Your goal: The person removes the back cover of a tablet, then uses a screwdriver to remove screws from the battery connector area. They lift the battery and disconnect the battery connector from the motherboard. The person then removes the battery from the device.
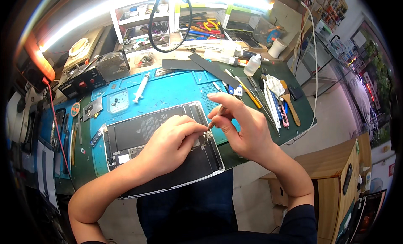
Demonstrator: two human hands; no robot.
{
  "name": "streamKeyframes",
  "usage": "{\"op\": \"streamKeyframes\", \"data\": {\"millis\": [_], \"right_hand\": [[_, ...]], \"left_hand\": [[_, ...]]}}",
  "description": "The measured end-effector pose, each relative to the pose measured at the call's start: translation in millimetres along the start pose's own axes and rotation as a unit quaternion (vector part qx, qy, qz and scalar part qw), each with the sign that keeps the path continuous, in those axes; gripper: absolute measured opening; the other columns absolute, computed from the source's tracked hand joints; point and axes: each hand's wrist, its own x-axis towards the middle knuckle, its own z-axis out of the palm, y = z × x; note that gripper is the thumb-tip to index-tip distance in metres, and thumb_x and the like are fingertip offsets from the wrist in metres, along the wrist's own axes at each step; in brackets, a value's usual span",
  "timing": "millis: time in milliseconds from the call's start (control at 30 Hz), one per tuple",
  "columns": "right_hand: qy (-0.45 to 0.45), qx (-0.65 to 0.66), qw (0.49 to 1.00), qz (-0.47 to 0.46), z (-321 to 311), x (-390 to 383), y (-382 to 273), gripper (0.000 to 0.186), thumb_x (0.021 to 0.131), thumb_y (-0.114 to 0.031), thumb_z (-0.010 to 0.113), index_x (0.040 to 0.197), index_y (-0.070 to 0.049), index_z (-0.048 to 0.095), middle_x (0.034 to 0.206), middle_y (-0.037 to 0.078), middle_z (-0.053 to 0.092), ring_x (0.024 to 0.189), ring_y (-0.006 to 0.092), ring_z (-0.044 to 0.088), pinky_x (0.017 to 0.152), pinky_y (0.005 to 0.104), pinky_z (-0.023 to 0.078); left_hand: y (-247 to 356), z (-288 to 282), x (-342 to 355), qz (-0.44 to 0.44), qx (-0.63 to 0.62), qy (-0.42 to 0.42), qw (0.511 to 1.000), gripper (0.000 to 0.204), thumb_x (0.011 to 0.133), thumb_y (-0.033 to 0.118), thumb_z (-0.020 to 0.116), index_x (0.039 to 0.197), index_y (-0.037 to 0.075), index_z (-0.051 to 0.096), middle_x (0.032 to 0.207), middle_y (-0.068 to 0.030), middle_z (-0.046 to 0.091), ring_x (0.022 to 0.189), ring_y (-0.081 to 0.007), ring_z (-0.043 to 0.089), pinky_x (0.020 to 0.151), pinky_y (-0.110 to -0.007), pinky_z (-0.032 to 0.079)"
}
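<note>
— Where's the work sitting right now?

— On the opened tablet point(161, 147), lying on the blue mat point(168, 93) at the near edge of the desk point(300, 114). Its long axis runs from near left to far right, and both hands meet over its far right corner.

— What's the left hand doing?

— The left hand point(168, 145) lies palm down on the tablet's dark inner panel, fingers curled with the tips pressed together toward the right. Whether that grip pinches some small part I cannot tell; the fingertips hide it.

— And the right?

— The right hand point(243, 126) pinches a thin metal tool point(215, 116), probably tweezers, between thumb and forefinger. The tool slants down and to the left, its tip at the tablet's right edge, just beside the left fingertips.

— So which hand is nearer the spot?

— Both are practically on it. The left comes at it from the left across the tablet; the right from the right, off the tablet's edge. The tool's tip lies between them, and the point being worked is directly under it.

— Anything close by?

— A syringe point(141, 87) and a small clear tray point(118, 101) on the mat, far left of the hands, and a row of hand tools point(268, 101) on the right, well apart from the tablet.
</note>
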Motion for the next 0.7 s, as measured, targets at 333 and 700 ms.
{"op": "streamKeyframes", "data": {"millis": [333, 700], "right_hand": [[-0.026, 0.003, 0.999, -0.019, -11, 17, -6, 0.044, 0.09, -0.003, 0.076, 0.133, -0.01, 0.072, 0.097, 0.008, 0.071, 0.079, 0.0214, 0.07, 0.069, 0.0327, 0.057], [-0.016, 0.034, 0.999, 0.019, -3, 12, -11, 0.053, 0.091, 0.005, 0.07, 0.142, -0.01, 0.066, 0.103, 0.012, 0.072, 0.085, 0.0257, 0.073, 0.076, 0.0349, 0.059]], "left_hand": [[12, -7, 22, -0.057, -0.216, 0.015, 0.975, 0.037, 0.101, 0.003, 0.067, 0.137, -0.001, 0.059, 0.121, -0.012, 0.073, 0.112, -0.0176, 0.071, 0.096, -0.032, 0.056], [3, 4, 36, 0.04, -0.131, 0.039, 0.99, 0.053, 0.092, 0.01, 0.079, 0.136, 0.002, 0.051, 0.104, -0.0148, 0.069, 0.096, -0.0324, 0.072, 0.083, -0.042, 0.058]]}}
